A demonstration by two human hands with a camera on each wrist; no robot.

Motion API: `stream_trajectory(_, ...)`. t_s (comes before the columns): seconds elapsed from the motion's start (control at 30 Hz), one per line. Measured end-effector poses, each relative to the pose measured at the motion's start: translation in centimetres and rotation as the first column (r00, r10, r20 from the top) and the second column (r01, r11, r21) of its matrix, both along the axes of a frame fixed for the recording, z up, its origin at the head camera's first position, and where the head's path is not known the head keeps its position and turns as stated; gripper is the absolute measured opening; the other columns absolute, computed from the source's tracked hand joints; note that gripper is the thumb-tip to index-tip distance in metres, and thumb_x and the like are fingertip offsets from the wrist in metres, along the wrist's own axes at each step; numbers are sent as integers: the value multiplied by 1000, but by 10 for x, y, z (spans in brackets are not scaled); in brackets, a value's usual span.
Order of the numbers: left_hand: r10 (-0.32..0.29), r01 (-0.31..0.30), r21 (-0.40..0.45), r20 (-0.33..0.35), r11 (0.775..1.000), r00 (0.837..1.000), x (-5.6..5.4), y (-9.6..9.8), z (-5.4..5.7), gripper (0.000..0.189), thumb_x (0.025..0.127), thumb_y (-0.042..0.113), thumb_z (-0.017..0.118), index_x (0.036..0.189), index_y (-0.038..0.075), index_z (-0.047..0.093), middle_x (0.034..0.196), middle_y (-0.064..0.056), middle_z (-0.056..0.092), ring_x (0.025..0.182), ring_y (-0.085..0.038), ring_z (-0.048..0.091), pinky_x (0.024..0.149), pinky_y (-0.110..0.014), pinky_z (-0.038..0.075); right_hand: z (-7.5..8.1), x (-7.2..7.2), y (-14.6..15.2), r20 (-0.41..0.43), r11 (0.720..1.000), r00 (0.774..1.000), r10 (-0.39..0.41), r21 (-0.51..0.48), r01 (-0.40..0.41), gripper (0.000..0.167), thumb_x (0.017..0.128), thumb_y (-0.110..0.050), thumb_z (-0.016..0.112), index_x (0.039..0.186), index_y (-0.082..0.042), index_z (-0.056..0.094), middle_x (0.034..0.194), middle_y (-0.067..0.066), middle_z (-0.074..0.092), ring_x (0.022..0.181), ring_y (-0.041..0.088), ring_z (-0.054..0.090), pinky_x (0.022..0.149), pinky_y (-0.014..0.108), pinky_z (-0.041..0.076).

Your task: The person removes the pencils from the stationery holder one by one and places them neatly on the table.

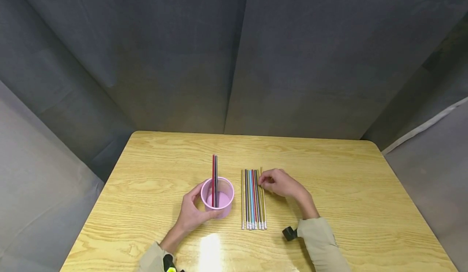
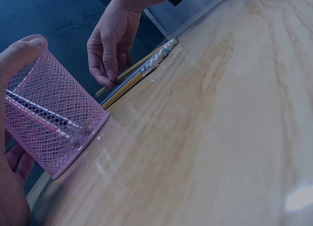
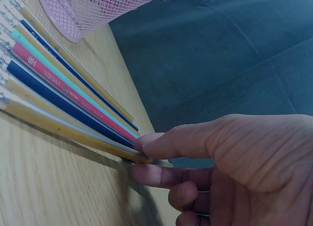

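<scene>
My left hand (image 1: pixel 191 213) is wrapped around a pink mesh pencil cup (image 2: pixel 61 108), thumb over its rim, as the cup stands on the table. A red pencil (image 1: pixel 213 174) and a dark pencil (image 1: pixel 216 174) lean inside it. With thumb and forefinger my right hand (image 1: pixel 281 182) pinches a yellow pencil (image 3: pixel 73 133) near its far end. That pencil is the rightmost of a row, slightly askew and just apart from its neighbours. Beside it lie several others, among them a red pencil (image 3: pixel 63 86) marked HB, a light blue pencil (image 1: pixel 250 194) and dark blue ones.
The row's eraser ends (image 1: pixel 253 225) point toward me, with a yellow pencil (image 1: pixel 242 199) a little apart at its left. Everything is on a wooden table (image 1: pixel 347 182). Grey cloth (image 1: pixel 183 60) hangs behind it and at both sides.
</scene>
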State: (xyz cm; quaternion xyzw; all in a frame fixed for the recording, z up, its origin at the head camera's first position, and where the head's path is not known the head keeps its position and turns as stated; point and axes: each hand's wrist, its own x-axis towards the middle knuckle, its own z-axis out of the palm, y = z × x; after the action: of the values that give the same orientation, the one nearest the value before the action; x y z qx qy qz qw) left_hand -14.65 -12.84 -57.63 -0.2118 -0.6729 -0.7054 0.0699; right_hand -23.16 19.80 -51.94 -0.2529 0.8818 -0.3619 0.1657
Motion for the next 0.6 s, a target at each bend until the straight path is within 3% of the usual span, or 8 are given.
stream_trajectory(0.37,14,-14,-12,-2,1000,1000,-1,-1,-1,88,65,-4,95,145,1,57,137,-24,65,127,-27,63,113,-34,49,3,1,-1,-18,1000,1000,9,18,-8,14,100,0,62,105,-3,75,91,9,73,69,11,56,61,23,50)
stream_trajectory(0.6,15,-15,-14,-8,1000,1000,0,0,-1,87,66,-4,94,145,1,57,137,-24,65,128,-25,62,114,-34,48,7,2,1,-23,999,999,-27,23,28,15,102,-3,62,106,-5,76,94,8,73,72,12,57,62,24,50)
